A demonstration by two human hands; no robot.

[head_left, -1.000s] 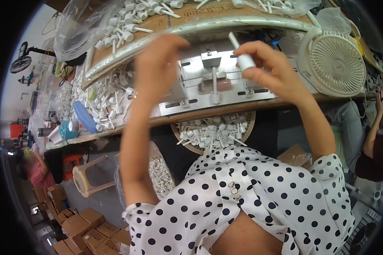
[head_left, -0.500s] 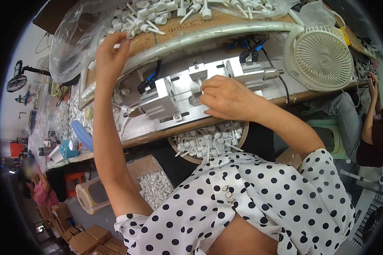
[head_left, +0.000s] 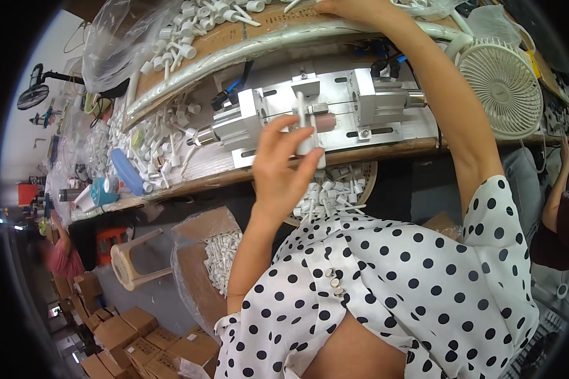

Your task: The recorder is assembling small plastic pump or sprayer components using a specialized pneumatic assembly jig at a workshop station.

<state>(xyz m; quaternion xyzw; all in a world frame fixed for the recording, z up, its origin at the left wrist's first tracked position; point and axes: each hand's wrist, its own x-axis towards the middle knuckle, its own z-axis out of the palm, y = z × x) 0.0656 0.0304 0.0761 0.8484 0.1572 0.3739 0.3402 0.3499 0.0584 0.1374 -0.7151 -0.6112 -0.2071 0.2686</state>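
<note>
My left hand (head_left: 283, 167) is over the front of a metal fixture (head_left: 275, 101), its thumb and fingers closed on a white plastic part (head_left: 304, 129) with a thin stem pointing up. Motion blurs the part slightly. Behind it, at the fixture's middle, a pinkish cylindrical piece (head_left: 325, 122) shows. Stretched to the far side of the bench, my right hand (head_left: 354, 9) is at the heaped white parts on a cardboard sheet (head_left: 278, 25). The picture's upper edge cuts off its fingers, so whether they hold anything is hidden.
A white fan (head_left: 500, 88) stands right of the fixture. Below the bench edge, a round basket (head_left: 368, 196) holds many white parts, and a lined carton (head_left: 196, 240) holds more. Loose parts and a blue curved piece (head_left: 126, 170) lie at left. Another person (head_left: 559, 208) sits at far right.
My left hand has come from the far left heap down to the fixture's front, bringing a white part. My right hand has left the fixture and reached to the far heap. The view shifted slightly.
</note>
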